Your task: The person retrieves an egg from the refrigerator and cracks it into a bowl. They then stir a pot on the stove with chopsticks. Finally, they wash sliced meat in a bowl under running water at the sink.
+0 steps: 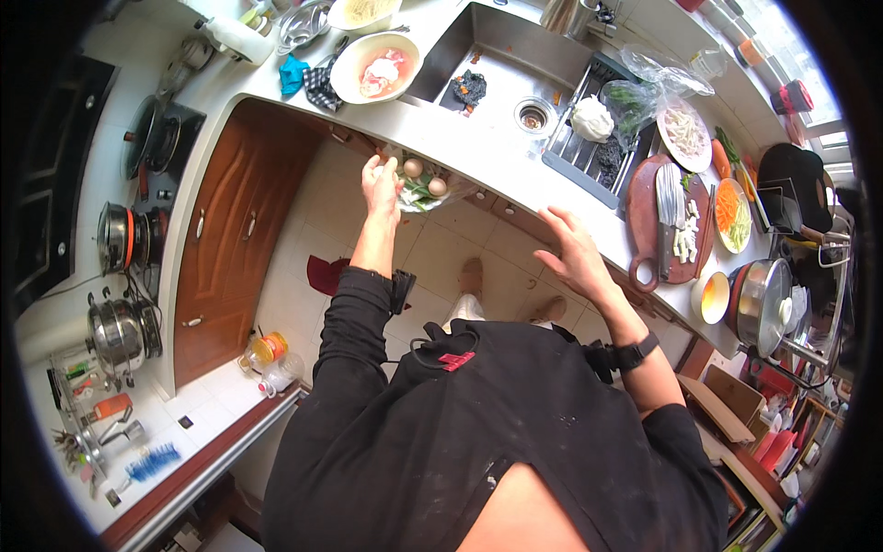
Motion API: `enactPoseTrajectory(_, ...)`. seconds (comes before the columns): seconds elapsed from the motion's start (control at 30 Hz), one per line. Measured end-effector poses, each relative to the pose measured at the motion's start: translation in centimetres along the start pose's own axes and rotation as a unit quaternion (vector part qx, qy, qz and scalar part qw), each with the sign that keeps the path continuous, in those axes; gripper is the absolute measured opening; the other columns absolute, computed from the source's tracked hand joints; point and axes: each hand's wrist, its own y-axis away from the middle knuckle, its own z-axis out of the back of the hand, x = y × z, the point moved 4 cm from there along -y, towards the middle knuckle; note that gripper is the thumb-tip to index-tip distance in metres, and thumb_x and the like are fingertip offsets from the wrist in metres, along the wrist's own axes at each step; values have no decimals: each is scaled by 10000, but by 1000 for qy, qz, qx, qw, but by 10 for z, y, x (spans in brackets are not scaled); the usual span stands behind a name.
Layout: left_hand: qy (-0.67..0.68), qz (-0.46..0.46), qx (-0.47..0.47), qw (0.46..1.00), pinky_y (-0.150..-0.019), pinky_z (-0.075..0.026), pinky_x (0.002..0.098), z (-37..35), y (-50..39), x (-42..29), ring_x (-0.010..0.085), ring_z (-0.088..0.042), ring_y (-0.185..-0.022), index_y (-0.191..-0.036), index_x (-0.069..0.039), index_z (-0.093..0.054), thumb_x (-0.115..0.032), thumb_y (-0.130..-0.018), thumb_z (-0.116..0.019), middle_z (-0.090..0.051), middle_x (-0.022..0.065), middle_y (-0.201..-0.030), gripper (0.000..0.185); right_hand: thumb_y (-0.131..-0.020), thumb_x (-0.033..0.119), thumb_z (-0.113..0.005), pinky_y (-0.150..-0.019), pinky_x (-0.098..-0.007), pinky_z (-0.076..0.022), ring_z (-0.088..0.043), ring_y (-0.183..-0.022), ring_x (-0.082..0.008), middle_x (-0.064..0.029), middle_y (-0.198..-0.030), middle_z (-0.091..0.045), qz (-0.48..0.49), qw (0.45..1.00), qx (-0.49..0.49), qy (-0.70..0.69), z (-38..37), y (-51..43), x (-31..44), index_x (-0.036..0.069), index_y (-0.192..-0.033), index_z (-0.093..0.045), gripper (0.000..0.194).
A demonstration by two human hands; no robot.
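My left hand (381,186) is beside a plastic bag (459,194) below the counter edge. Its fingers are curled, and whether they pinch anything is hidden. Two light brown eggs or eggshells (413,168) rest in the bag among green leafy scraps (418,192). My right hand (576,254) hangs in front of the counter's edge with its fingers apart, holding nothing. Nearest to it is a round wooden cutting board (643,241), bearing a cleaver (668,196) and white cut pieces (687,234).
The steel sink (497,131) has dark mesh with orange scraps (470,90) in it. A cauliflower-like white lump (592,119) sits on its rack. A bowl of pinkish liquid (348,72) stands left, near the edge. At right are a plate of shredded vegetables (743,224), an egg bowl (701,293) and a lidded pot (755,319).
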Motion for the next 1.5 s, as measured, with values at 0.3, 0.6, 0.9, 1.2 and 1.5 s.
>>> enactPoseTrajectory(0.3, -413, -52, 292, 861, -977, -421, 406, -3, -123, 81, 297, -565, -1124, -1230, 24, -577, -491, -992, -393, -616, 186, -1205, 597, -792, 185, -733, -996, -412, -437, -518, -1182, -376, -212, -1297, -505, -196, 973, -114, 35, 31, 76, -56, 9, -1294, -505, 579)
enactPoseTrajectory(0.6, -396, -218, 89, 887, -1056, -359, 421, -3, -69, 14, 357, -456, -1260, -1336, 10, -497, -462, -996, -422, -475, 231, -1355, 587, -777, 225, -714, -768, -362, -532, -658, -866, -257, -156, -980, -658, -346, 849, -399, 10, 121, 161, -178, 10, -1152, -621, 441)
enactPoseTrajectory(0.9, -215, -140, 115, 960, -1021, -356, 406, -35, 33, -7, 240, -482, -1239, -1400, -45, -417, -427, -1019, -403, -492, 121, -1365, 540, -869, 99, -474, -900, -453, -467, -640, -968, -348, -166, -986, -668, -477, 806, -198, 289, 151, 154, -292, 63, -973, -642, 201)
enactPoseTrajectory(1.2, -147, -136, 131, 971, -937, -425, 358, -96, 139, 0, 213, -553, -1099, -1398, -45, -406, -438, -1024, -396, -562, 119, -1243, 543, -797, 92, -604, -906, -474, -496, -623, -1044, -406, -240, -1091, -640, -544, 815, -150, 131, 156, 150, -330, -14, -1111, -565, 334)
enactPoseTrajectory(1.5, -116, -150, 321, 928, -712, -466, 232, -223, 194, 0, 75, -561, -764, -1343, 5, -462, -406, -1019, -438, -627, 77, -1026, 524, -763, 143, -578, -821, -383, -528, -688, -888, -300, -215, -958, -698, -489, 818, -298, -45, 165, 157, -325, -17, -1019, -685, 321)
